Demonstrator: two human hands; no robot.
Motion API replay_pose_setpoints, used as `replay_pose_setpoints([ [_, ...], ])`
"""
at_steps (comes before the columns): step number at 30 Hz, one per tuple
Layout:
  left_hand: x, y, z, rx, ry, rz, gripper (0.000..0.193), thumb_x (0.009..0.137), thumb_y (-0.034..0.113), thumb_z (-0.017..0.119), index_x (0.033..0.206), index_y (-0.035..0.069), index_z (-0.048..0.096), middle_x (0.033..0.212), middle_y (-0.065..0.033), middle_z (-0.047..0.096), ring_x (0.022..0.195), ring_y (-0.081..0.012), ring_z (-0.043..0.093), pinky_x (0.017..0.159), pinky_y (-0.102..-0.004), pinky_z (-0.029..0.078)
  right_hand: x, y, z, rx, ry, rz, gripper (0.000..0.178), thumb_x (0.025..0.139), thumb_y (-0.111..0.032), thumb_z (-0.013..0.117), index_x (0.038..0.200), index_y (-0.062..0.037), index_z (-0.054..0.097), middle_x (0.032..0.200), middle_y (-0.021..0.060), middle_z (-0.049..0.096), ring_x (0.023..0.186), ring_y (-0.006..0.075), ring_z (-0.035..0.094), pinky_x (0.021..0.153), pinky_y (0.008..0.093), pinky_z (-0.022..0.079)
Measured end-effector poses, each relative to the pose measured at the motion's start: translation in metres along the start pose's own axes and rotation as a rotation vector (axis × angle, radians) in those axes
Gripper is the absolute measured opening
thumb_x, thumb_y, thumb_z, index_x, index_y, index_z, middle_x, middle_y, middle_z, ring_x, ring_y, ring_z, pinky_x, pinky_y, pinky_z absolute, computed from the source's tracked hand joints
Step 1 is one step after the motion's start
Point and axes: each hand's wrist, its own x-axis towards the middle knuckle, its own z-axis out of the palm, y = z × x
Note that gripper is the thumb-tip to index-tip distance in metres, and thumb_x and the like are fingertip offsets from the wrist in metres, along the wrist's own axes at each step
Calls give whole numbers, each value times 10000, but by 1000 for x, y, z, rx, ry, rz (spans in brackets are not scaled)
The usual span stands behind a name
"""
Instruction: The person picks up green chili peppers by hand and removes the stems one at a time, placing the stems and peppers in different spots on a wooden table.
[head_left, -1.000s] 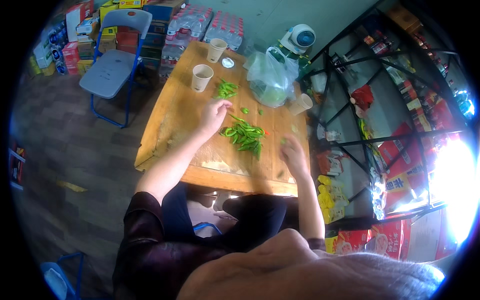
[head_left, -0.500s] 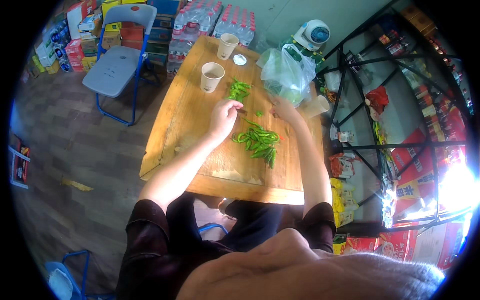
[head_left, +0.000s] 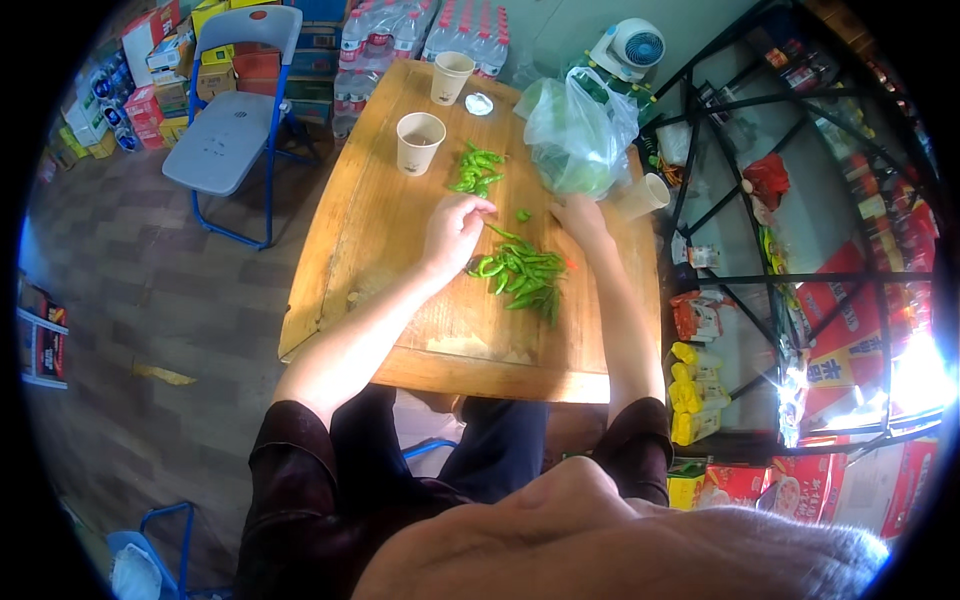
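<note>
On the wooden table (head_left: 385,255), my left hand (head_left: 455,235) is closed, thumb and fingers pinched together at the near side of a small pile of green chili peppers (head_left: 477,168). What it pinches, if anything, is too small to make out. Just below its fingertips, one pepper sticks out of a larger pile of green chili peppers (head_left: 522,272). My right hand (head_left: 583,218) has its fingers bunched downward by the lower edge of a clear plastic bag (head_left: 575,140) with green contents. Its grip is hidden. A small green piece (head_left: 523,215) lies between my hands.
Two paper cups (head_left: 420,143) (head_left: 452,78) and a white crumpled item (head_left: 479,104) stand at the far left of the table. Another paper cup (head_left: 642,197) is tipped at the right edge. A small fan (head_left: 636,50) is behind the bag. Black metal shelving (head_left: 780,278) borders the right side.
My right hand has shifted slightly right and nearer, away from the small green piece. My left hand stays pinched in nearly the same place. The whole view has shifted a little.
</note>
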Motion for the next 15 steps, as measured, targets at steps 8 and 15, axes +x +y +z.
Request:
replay_pose_setpoints([
  [8,-9,24,1,100,-173,141,281,851,127,656,1102,15,597,1004,-123,639,932,-230,609,840,-339,475,-73,-83,-31,1363,-137,61,155,933,-191,605,887,-43,596,634,-7,537,517,44,449,444,194,368],
  [15,-16,13,6,9,-263,-99,177,843,39,653,1000,-3,583,827,-96,656,754,-142,633,683,-277,506,-97,-107,-20,733,243,-302,130,866,-134,639,831,-34,564,664,69,589,628,214,603,532,340,464],
])
